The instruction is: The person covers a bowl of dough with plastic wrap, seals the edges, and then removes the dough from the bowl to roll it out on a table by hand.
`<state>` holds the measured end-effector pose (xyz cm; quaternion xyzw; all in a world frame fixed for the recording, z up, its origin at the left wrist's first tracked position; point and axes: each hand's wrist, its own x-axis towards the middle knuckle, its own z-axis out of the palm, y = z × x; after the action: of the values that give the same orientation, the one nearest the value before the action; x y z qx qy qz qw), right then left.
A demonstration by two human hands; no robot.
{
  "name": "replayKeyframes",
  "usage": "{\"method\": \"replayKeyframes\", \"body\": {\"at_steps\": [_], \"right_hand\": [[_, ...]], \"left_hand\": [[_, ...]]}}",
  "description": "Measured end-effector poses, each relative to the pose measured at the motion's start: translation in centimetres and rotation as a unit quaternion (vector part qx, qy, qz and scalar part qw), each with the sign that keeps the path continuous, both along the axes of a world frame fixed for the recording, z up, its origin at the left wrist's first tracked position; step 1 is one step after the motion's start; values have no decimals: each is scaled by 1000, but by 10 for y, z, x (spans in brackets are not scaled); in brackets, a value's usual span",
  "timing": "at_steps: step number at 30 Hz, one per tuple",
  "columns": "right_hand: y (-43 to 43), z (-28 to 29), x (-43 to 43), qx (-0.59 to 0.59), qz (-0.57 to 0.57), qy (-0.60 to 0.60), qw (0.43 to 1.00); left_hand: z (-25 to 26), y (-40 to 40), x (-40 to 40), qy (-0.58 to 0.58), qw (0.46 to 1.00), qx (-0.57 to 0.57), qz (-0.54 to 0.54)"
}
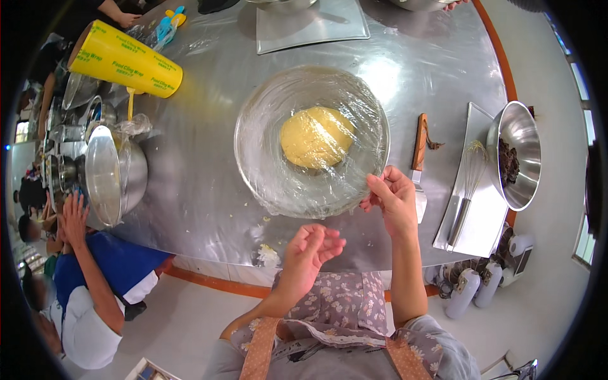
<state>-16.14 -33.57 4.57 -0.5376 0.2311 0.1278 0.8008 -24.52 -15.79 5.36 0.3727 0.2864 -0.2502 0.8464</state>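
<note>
A ball of yellow dough (317, 137) rests inside a wide metal mixing bowl (240, 159) on the steel table. Clear cling film (285, 190) is stretched across the bowl's top, wrinkled and shiny. At the bowl's near right rim, my right hand (396, 199) pinches the film's edge between thumb and fingers. My left hand (311, 256) is just short of the bowl's near side, fingers loosely curled and apart, with nothing in it.
Right of the bowl lie a scraper with a wooden handle (420, 142) and a whisk (460, 218) on a white tray (479, 237). A metal bowl (532, 156) holds dark paste (508, 161). To the left are a yellow cling wrap roll (128, 59), a covered bowl (135, 171) and another person's hands (73, 218).
</note>
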Motion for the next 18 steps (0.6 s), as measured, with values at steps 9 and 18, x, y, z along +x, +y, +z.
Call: {"method": "replayKeyframes", "body": {"at_steps": [9,18], "right_hand": [[10,-1,-27,44,-65,-2,997],[51,-1,-50,50,-30,47,997]], "left_hand": [[-13,-10,17,10,992,-11,127],[-16,0,19,5,988,-67,139]]}}
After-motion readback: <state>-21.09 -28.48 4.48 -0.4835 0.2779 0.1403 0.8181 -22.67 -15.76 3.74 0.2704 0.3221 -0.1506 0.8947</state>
